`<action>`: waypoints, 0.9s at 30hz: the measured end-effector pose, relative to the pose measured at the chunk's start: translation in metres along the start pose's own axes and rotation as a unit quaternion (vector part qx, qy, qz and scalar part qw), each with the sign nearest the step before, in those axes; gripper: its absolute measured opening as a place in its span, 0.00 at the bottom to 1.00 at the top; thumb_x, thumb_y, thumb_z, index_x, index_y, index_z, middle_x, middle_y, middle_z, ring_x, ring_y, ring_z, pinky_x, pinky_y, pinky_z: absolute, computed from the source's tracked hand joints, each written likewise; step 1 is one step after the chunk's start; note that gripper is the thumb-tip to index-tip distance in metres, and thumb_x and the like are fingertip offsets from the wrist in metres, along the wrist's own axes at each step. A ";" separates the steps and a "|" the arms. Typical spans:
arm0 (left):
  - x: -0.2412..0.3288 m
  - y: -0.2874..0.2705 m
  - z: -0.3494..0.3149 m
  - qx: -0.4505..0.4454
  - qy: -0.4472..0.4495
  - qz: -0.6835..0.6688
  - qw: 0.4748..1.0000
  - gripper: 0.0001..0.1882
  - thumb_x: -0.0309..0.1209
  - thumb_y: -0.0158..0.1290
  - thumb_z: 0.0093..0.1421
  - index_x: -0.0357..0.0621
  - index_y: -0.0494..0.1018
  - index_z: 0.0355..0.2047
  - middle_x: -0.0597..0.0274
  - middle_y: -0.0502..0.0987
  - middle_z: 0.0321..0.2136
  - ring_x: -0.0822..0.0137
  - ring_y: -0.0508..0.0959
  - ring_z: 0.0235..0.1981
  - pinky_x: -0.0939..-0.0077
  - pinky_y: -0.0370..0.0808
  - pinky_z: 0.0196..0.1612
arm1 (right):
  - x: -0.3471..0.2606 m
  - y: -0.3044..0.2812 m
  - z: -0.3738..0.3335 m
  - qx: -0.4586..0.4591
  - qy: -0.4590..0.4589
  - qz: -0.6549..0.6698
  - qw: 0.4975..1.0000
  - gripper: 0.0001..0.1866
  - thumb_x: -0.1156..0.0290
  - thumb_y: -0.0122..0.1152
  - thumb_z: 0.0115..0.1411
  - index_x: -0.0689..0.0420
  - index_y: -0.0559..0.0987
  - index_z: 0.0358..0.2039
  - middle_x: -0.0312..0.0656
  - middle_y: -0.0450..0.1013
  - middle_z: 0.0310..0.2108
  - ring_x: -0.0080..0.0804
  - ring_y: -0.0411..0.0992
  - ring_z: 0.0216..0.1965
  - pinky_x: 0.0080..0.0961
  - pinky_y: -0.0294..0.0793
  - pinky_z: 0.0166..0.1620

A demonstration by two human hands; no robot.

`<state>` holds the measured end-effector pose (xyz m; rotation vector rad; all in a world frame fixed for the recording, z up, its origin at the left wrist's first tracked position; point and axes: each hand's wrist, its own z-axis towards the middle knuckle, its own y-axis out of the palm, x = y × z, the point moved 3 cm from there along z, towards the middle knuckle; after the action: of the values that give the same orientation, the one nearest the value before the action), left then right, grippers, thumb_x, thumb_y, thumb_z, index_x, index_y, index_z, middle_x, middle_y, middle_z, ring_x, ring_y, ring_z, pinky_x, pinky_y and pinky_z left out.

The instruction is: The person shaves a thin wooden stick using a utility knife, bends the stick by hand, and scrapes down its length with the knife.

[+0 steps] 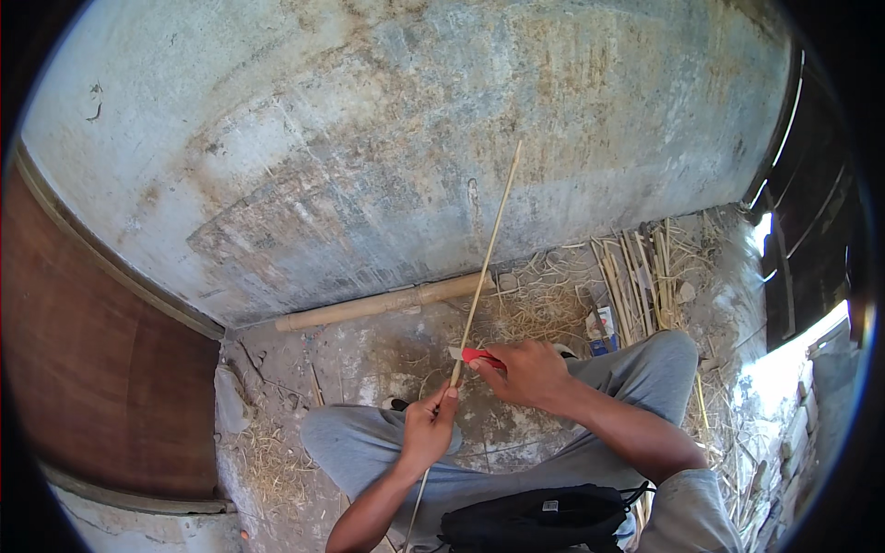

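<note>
My left hand (430, 426) is closed round a long, thin bamboo strip (489, 251), which slants up and away toward the wall. The strip's lower end runs down past my left wrist. In my right hand (527, 372) is a red-handled utility knife (481, 358), gripped with the fingers wrapped round it. Its short pale blade lies against the strip just above my left hand. Both hands are in front of my crossed legs, over the floor.
A thick bamboo pole (387, 305) lies along the foot of the stained wall (396, 157). Several split bamboo strips (636, 281) and curly shavings (535, 311) are at the right. A black bag (535, 518) rests on my lap. A brown wooden panel (101, 350) stands at the left.
</note>
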<state>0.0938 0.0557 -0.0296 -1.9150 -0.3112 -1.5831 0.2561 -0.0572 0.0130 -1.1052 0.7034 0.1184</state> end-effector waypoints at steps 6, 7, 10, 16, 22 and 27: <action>-0.005 0.000 0.000 -0.022 -0.028 -0.039 0.999 0.17 0.38 0.47 0.70 0.38 0.76 0.48 0.77 0.64 0.19 0.84 0.60 0.17 0.85 0.57 0.20 | 0.006 0.008 -0.001 0.022 -0.009 -0.018 1.000 0.21 0.50 0.55 0.63 0.57 0.79 0.30 0.49 0.76 0.19 0.52 0.77 0.21 0.46 0.76 0.26; -0.002 -0.002 0.000 -0.022 -0.027 -0.039 0.999 0.17 0.38 0.47 0.70 0.38 0.76 0.48 0.77 0.64 0.19 0.84 0.60 0.17 0.85 0.57 0.20 | 0.006 0.009 -0.001 0.022 -0.009 -0.018 1.000 0.21 0.50 0.55 0.63 0.57 0.79 0.30 0.49 0.76 0.19 0.52 0.77 0.21 0.46 0.76 0.26; 0.003 -0.004 -0.004 -0.038 -0.062 -0.067 0.995 0.18 0.39 0.46 0.71 0.37 0.76 0.48 0.76 0.64 0.18 0.84 0.60 0.17 0.85 0.56 0.19 | 0.005 0.011 -0.001 0.023 -0.018 -0.023 0.999 0.20 0.51 0.56 0.63 0.57 0.79 0.30 0.49 0.76 0.19 0.52 0.76 0.21 0.46 0.76 0.25; 0.005 -0.005 -0.005 -0.027 -0.063 -0.072 0.995 0.18 0.39 0.46 0.71 0.37 0.76 0.46 0.76 0.64 0.18 0.84 0.60 0.17 0.84 0.56 0.19 | 0.002 0.009 0.002 0.023 -0.024 -0.026 0.999 0.20 0.50 0.57 0.62 0.56 0.79 0.29 0.48 0.76 0.18 0.52 0.76 0.20 0.45 0.75 0.24; 0.001 -0.005 -0.004 -0.014 -0.019 -0.006 1.000 0.17 0.38 0.46 0.71 0.36 0.76 0.46 0.76 0.64 0.18 0.84 0.60 0.18 0.85 0.57 0.20 | 0.003 0.007 0.002 0.036 -0.032 -0.033 0.998 0.20 0.50 0.57 0.62 0.56 0.80 0.29 0.47 0.76 0.19 0.50 0.77 0.21 0.45 0.75 0.25; 0.007 -0.005 -0.005 -0.014 -0.040 -0.017 0.999 0.18 0.37 0.48 0.70 0.35 0.75 0.49 0.74 0.65 0.19 0.82 0.61 0.22 0.82 0.60 0.24 | 0.005 0.005 0.002 0.050 -0.042 -0.040 0.997 0.17 0.54 0.61 0.60 0.56 0.78 0.28 0.43 0.76 0.19 0.45 0.76 0.19 0.41 0.74 0.23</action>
<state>0.0891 0.0553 -0.0210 -2.0070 -0.3586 -1.5430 0.2586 -0.0543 0.0066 -1.0244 0.5828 0.0606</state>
